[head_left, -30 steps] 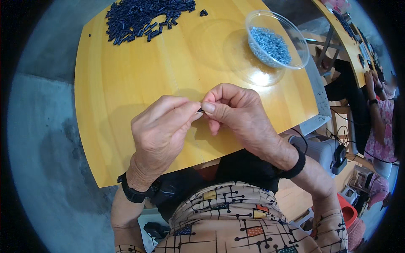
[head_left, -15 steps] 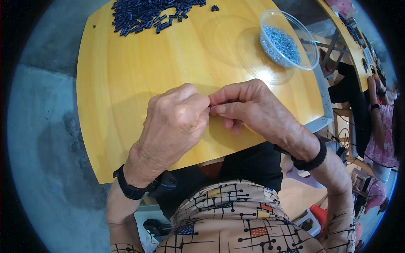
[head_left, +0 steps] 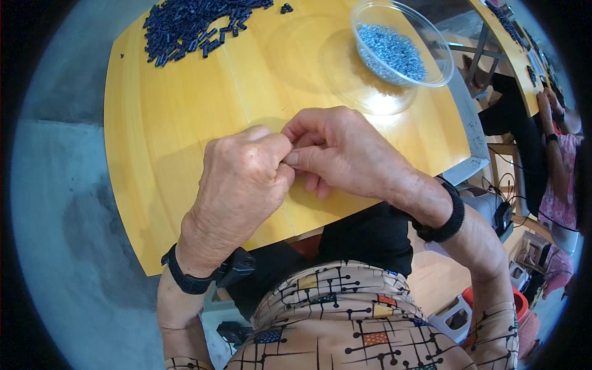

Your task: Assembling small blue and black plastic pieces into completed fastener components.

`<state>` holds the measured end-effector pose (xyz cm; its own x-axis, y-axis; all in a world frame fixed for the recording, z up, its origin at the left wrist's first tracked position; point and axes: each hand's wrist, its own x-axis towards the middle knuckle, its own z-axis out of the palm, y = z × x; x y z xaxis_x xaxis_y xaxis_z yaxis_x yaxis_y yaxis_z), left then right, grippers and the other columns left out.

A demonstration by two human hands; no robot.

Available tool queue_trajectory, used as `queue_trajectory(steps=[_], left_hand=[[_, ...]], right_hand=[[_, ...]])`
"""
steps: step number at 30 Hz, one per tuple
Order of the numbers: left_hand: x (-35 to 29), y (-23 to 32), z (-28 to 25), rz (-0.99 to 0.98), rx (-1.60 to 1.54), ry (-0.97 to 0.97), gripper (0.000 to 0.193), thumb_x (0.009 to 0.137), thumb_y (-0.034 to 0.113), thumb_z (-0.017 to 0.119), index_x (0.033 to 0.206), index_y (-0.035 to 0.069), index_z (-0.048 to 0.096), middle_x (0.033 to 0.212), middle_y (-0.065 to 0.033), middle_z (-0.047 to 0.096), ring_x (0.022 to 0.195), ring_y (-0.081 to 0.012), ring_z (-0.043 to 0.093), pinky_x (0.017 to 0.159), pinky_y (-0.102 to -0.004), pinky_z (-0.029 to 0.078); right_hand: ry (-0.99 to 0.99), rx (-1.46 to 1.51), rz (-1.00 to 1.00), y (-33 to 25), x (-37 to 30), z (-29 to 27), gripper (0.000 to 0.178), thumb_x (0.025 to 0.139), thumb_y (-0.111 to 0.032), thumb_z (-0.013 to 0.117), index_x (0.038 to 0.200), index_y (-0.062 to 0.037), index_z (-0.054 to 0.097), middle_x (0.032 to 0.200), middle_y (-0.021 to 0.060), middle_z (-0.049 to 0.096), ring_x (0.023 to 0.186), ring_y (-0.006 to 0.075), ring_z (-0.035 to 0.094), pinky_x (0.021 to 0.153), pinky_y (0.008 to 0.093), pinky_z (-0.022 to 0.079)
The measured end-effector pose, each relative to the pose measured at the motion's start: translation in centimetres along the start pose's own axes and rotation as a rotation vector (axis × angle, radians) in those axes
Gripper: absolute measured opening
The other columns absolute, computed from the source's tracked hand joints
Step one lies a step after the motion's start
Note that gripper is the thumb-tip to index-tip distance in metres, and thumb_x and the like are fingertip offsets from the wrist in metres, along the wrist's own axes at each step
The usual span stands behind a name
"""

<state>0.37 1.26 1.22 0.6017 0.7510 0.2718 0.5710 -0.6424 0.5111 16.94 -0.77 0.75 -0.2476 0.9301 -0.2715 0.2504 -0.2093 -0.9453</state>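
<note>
Over the near half of the yellow wooden table (head_left: 166, 123), my two hands meet at the fingertips. My left hand (head_left: 243, 169) is closed in a fist, its back toward me, with whatever it grips hidden inside. Thumb and index finger of my right hand (head_left: 342, 151) pinch together against the left fist; anything between them is too small or covered to make out. A clear plastic bowl (head_left: 441, 77) of small shiny metal pieces (head_left: 394, 55) stands at the far right. At the far left lies a heap of short black tubular pieces (head_left: 185, 28).
A few black pieces (head_left: 287, 8) lie apart from the heap. Along the table's right side runs a grey metal edge (head_left: 465, 166). Another person's arm (head_left: 546, 117) rests at a second table (head_left: 515, 58) on the right. Cables (head_left: 509, 191) hang beyond my right forearm.
The view has shifted slightly, so bowl and heap sit a little lower and further left. My hands remain together, the right fingertips pressed closer against the left fist.
</note>
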Motion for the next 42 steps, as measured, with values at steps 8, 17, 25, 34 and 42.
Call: queue_trajectory(steps=[8,17,25,34,42], left_hand=[[0.9,0.7,-1.0,0.044,0.064,-0.186,0.007,0.064,-0.002,0.062,0.07,-0.002,0.058,0.067,-0.0165,0.057,0.063,-0.0343,0.06,0.057,-0.0414,0.05],[2.1,1.1,-1.3,0.087,0.107,-0.276,0.001,0.066,-0.003,0.058,0.065,-0.004,0.057,0.065,-0.019,0.059,0.062,-0.0352,0.06,0.06,-0.0423,0.05],[2.4,1.0,-1.5,0.077,0.113,-0.275,0.003,0.063,-0.002,0.06,0.065,-0.002,0.057,0.065,-0.0169,0.058,0.061,-0.0345,0.059,0.056,-0.0423,0.048],[1.7,0.1,-1.3,0.011,-0.023,-0.229,0.005,0.065,-0.002,0.061,0.07,-0.001,0.061,0.067,-0.0158,0.06,0.061,-0.0327,0.06,0.056,-0.0397,0.049],[0.7,-0.7,-0.9,-0.168,-0.211,-0.172,0.01,0.066,-0.002,0.064,0.076,0.001,0.068,0.061,-0.0115,0.058,0.051,-0.0203,0.057,0.048,-0.0299,0.043]], right_hand=[[-0.121,-0.237,-0.14,-0.4,0.8,-1.1,0.018,0.077,-0.007,0.052,0.083,0.0068,0.062,0.069,0.0178,0.066,0.053,0.0222,0.064,0.056,0.034,0.052],[-0.287,-0.022,-0.022,-0.2,1.0,-2.0,0.014,0.078,-0.003,0.048,0.079,0.0062,0.058,0.061,0.0133,0.063,0.051,0.0186,0.064,0.054,0.032,0.053],[-0.28,0.006,-0.006,-0.4,1.1,-2.0,0.015,0.081,-0.003,0.049,0.076,0.007,0.059,0.06,0.0117,0.063,0.051,0.0166,0.063,0.051,0.0288,0.052],[-0.228,0.118,0.062,0.2,0.9,-1.6,0.017,0.08,-0.001,0.051,0.088,0.0091,0.062,0.063,0.012,0.063,0.053,0.0157,0.063,0.052,0.0285,0.052],[-0.247,0.171,0.053,0.7,1.0,-1.7,0.016,0.082,-0.002,0.055,0.091,0.0097,0.061,0.065,0.0115,0.064,0.054,0.0147,0.063,0.052,0.0272,0.052]])
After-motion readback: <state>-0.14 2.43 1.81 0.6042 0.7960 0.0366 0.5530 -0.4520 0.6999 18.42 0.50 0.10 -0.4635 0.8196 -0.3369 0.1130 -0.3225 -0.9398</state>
